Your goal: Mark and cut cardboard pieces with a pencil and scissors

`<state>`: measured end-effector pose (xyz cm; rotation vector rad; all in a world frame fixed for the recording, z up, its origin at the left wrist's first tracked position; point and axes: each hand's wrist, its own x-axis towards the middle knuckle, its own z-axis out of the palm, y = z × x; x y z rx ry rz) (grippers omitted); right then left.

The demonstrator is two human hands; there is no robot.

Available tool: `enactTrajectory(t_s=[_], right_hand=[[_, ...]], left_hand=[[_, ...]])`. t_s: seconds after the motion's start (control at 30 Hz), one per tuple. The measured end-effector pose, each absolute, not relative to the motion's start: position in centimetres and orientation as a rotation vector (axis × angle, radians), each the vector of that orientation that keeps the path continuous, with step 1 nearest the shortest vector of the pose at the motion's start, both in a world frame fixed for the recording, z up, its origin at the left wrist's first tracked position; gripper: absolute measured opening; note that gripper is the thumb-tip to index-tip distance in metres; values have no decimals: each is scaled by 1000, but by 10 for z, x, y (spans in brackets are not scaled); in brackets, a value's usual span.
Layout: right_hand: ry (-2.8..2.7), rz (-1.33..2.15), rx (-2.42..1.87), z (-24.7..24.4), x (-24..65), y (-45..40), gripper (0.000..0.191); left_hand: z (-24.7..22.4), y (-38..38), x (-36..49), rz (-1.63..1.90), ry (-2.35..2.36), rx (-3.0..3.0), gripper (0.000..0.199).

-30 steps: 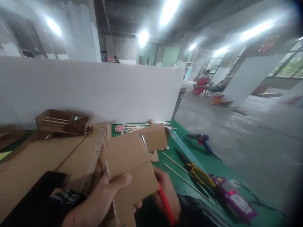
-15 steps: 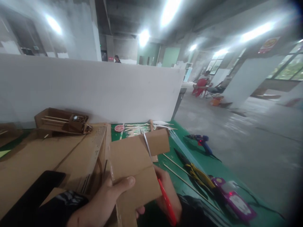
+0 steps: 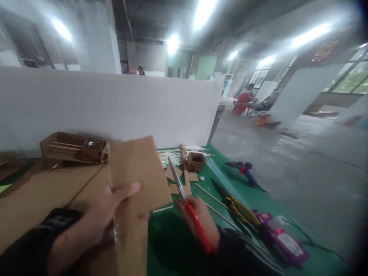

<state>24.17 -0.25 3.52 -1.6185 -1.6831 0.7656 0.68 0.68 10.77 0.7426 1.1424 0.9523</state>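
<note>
1. Hands: two, one left and one right.
2. Scissors: one pair.
3. Held cardboard: one piece.
4. Glue gun: one.
5. Yellow-handled tool: one.
6. Purple device: one.
7. Small open box: one.
8. Long box: one.
9. White ball: one.
10. Long sticks beside the yellow-handled tool: two counted. Sticks in the far clutter: too blurred to count.
11. White partition: one.
12. Ceiling lights, lit: six counted.
13. People in the background: at least two; exact number unclear.
</note>
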Motion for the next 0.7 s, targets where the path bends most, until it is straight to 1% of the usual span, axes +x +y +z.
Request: enactTrajectory(t_s=[0.07,0.13,0.2,0.23,0.33,0.4,0.47,0.6,0.63,0.7], right_hand=[[-1715,683,-1681,37,252,1,47],[-1739,589,-1770,39,264,6,48],[-1761,501,-1890,41,275,11,47],[-1772,465,-1960,41,281,13,46],[-1797,401,-2164,42,294,17,42],[-1809,400,-2264,43,300,18,40],[-1813,413,-2336,43,304,19,38],[-1821,426,-2416,41,306,20,34],[-1830,418,-2421,40,307,21,36],[-1852,386,-2421,38,307,22,38]], left_hand=[[116,34,-20,960,1152,933,43],[112,64,-47,926,1259,1152,51],[97,93,-69,796,1413,1588,56],[87,106,-77,733,1567,1853,59],[62,128,-90,649,1807,2004,78],[56,130,-86,630,1885,2105,83],[58,127,-72,584,1870,2236,77],[63,121,-19,353,1614,2441,46],[62,123,-2,302,1549,2470,42],[55,131,32,220,1478,2478,43]])
